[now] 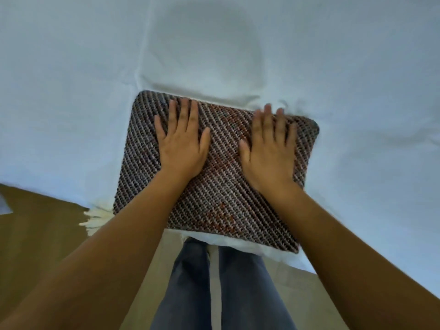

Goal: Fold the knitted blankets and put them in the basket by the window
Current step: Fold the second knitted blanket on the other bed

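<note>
A folded knitted blanket (221,186), dark with diagonal white and rust-red stitches, lies as a thick rectangle near the front edge of a white-covered bed (345,67). A cream blanket with a fringe (95,216) lies under it, showing at its left, far and near edges. My left hand (182,139) lies flat, palm down, on the left half of the dark blanket, fingers apart. My right hand (270,150) lies flat on the right half, its fingertips blurred at the far edge. No basket or window is in view.
The white bed sheet fills the upper view, with a seam (145,44) and a round shadow. A brown floor (35,234) lies below the bed edge at left. My legs in blue jeans (190,294) stand against the bed's front edge.
</note>
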The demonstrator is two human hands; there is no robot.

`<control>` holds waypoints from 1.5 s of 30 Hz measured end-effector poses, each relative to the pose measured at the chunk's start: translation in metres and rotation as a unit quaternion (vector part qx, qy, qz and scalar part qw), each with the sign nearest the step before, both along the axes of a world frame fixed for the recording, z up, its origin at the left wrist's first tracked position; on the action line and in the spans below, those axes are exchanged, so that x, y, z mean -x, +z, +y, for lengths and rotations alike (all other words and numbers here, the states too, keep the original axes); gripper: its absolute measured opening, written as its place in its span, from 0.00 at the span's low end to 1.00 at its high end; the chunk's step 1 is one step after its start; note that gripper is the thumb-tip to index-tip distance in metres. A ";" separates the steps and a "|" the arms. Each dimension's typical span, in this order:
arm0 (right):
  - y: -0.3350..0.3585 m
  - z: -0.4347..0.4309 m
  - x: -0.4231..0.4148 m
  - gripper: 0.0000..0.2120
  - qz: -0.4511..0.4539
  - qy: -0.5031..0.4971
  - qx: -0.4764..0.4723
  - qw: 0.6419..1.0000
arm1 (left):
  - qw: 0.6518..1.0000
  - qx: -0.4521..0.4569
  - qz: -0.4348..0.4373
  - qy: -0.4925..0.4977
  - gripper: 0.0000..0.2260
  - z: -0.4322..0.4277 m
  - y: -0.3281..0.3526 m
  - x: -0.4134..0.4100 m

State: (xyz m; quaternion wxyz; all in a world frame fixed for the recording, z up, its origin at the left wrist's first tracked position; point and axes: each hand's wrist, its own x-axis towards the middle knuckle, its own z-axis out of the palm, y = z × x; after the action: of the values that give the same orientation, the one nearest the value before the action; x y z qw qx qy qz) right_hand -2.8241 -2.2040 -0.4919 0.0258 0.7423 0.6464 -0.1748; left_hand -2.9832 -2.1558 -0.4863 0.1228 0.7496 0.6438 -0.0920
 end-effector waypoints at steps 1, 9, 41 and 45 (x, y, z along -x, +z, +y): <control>-0.001 -0.008 0.018 0.31 0.012 0.023 -0.002 1.000 | 1.000 -0.004 0.001 0.009 0.28 -0.002 0.000 0.010; -0.025 -0.041 0.020 0.33 0.011 -0.009 -0.015 1.000 | 0.999 0.050 -0.005 0.006 0.33 -0.015 -0.024 0.074; 0.005 -0.089 0.020 0.58 0.163 -0.476 0.048 0.863 | 0.834 0.219 -0.423 0.280 0.50 -0.023 -0.010 0.112; 0.015 -0.115 0.020 0.41 0.296 -0.542 0.026 0.786 | 0.742 0.309 -0.464 0.371 0.33 -0.019 0.005 0.111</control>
State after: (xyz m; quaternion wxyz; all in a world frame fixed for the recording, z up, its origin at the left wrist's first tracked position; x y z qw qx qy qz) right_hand -2.8442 -2.3188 -0.4768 -0.2465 0.8815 0.1095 -0.3876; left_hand -3.0939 -2.1748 -0.4815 0.6558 0.3221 0.6710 0.1265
